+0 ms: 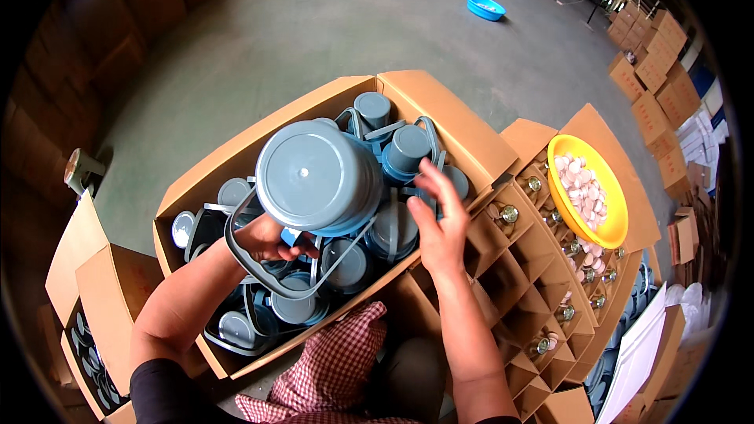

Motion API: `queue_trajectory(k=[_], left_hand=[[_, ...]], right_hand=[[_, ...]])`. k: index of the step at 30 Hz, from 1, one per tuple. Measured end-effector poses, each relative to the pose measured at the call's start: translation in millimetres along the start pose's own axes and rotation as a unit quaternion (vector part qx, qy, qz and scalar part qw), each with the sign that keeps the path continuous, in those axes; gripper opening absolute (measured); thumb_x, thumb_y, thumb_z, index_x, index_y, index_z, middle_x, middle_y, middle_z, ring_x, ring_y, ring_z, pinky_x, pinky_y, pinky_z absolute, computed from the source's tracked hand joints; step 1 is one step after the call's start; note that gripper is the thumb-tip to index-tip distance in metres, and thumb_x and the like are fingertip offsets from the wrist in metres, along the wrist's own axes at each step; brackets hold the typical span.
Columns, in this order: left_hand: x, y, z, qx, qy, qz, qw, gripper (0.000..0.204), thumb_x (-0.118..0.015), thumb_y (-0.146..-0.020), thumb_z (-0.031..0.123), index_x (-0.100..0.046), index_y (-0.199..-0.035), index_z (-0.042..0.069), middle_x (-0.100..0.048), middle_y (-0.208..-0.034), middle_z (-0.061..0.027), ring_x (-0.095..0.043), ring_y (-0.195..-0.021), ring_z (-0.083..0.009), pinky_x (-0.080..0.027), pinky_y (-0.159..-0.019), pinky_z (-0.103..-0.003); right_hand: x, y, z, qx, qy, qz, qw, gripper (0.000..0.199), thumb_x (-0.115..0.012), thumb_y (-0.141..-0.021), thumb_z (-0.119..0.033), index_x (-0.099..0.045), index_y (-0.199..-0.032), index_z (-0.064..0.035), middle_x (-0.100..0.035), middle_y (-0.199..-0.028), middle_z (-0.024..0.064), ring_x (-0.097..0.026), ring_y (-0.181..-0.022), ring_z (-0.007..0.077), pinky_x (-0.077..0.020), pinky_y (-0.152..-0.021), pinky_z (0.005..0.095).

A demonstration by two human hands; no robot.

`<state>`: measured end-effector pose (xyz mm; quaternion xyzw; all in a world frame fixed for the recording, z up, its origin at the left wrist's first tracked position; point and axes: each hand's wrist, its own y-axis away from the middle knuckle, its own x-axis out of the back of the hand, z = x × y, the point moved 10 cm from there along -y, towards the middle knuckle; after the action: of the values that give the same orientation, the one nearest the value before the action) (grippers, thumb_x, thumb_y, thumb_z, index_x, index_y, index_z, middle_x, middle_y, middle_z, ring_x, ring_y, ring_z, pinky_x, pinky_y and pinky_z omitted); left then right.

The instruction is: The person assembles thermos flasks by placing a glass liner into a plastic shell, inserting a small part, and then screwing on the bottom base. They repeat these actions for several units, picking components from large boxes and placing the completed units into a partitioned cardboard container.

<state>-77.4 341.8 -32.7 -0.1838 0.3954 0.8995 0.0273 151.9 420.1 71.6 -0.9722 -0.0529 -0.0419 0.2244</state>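
Gripping round grey plastic lid (pixel 318 177) — left hand (pixel 271 239) underneath, smooth top.

My left hand (pixel 271 239) holds a lidded container (pixel 318 177) up over the open carton (pixel 204 177) before me, which is packed with more containers. My right hand (pixel 440 224) is just beside it at three o'clock. The divided box (pixel 542 247) lies further to three o'clock, a basin (pixel 616 212) resting on it. A second basin (pixel 484 7) sits on the floor at one o'clock.
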Motion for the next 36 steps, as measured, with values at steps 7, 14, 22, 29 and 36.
queue_trajectory(k=[7,14,22,29,36], left_hand=[[-19.0,-43.9,1.9,-0.02,-0.055,-0.013,0.998,0.033,-0.041,-0.095,0.029,-0.055,-0.083,0.001,-0.057,-0.063,-0.0136,-0.058,-0.048,-0.0175,-0.039,-0.03,-0.021],[22.9,-163.1,-58.6,-0.036,0.04,0.138,0.989,0.03,-0.039,-0.093,0.022,-0.061,-0.084,0.004,-0.063,-0.066,-0.0116,-0.056,-0.043,-0.02,-0.036,-0.031,-0.027],[-17.8,-55.7,-20.3,0.014,-0.236,0.084,0.968,0.021,-0.05,-0.089,0.014,-0.064,-0.093,-0.001,-0.066,-0.073,-0.0132,-0.064,-0.053,-0.0218,-0.047,-0.04,-0.027],[-14.1,-63.6,167.7,-0.405,-0.373,0.38,0.744,0.042,-0.072,-0.073,0.017,-0.063,-0.11,0.002,-0.068,-0.094,-0.0133,-0.066,-0.089,-0.0268,-0.054,-0.075,-0.037],[-10.6,-173.8,145.7,-0.178,-0.668,0.482,0.539,0.04,-0.06,-0.082,0.021,-0.054,-0.12,0.009,-0.051,-0.122,-0.0102,-0.047,-0.115,-0.0272,-0.042,-0.086,-0.051]], right_hand=[[-49.5,-4.0,-110.9,0.272,0.127,-0.071,0.951,0.055,-0.06,-0.087,-0.038,-0.054,-0.126,0.0013,-0.045,-0.138,0.0228,-0.044,-0.128,0.0372,-0.0343,-0.105,0.0442],[-104.9,-17.1,-18.6,0.179,0.306,-0.173,0.919,0.05,-0.064,-0.082,-0.025,-0.055,-0.127,-0.0059,-0.046,-0.139,0.0133,-0.036,-0.134,0.0323,-0.0268,-0.11,0.0447],[-138.8,36.9,122.3,0.046,0.337,-0.292,0.894,0.055,-0.064,-0.084,-0.025,-0.048,-0.13,0.0,-0.041,-0.143,0.0132,-0.031,-0.137,0.0306,-0.0299,-0.11,0.0391],[-147.8,42.3,116.1,0.007,0.337,-0.32,0.886,0.059,-0.07,-0.079,-0.018,-0.047,-0.13,-0.0002,-0.038,-0.145,0.0134,-0.027,-0.139,0.0292,-0.0291,-0.111,0.038],[-134.6,40.0,124.5,0.015,0.281,-0.299,0.912,0.052,-0.071,-0.073,-0.008,-0.051,-0.121,-0.0021,-0.04,-0.142,0.0141,-0.03,-0.137,0.0323,-0.0354,-0.106,0.0412]])
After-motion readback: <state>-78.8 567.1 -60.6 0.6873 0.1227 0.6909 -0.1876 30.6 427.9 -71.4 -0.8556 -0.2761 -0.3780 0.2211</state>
